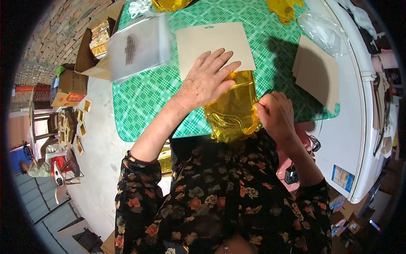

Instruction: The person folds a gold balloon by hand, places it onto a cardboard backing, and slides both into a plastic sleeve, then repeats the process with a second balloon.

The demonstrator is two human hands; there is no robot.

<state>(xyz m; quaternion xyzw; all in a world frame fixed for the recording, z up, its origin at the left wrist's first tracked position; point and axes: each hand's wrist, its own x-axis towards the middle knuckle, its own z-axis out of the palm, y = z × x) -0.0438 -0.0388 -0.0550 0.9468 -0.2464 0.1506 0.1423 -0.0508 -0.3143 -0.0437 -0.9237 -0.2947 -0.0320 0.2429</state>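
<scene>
My left hand [209, 80] lies palm down with its fingers spread. Its fingers rest over a beige card sheet [211, 40] with a small slot near the top edge, and its thumb side is over a shiny, see-through yellow plastic piece [230, 103]. This piece is flat where it meets the card and crumpled at its lower end, which hangs over the table's near edge. At its right edge, my right hand [277, 112] is closed, thumb against fingers, pinching the yellow plastic. Whether the card goes inside the plastic or under it is hidden.
The table has a green checked cover [148, 99]. On it lie clear plastic sleeves [139, 46] at left, more card sheets [317, 72] at right, and yellow plastic [285, 9] at the back. Cardboard boxes [69, 88] stand left; a person [40, 169] sits farther off.
</scene>
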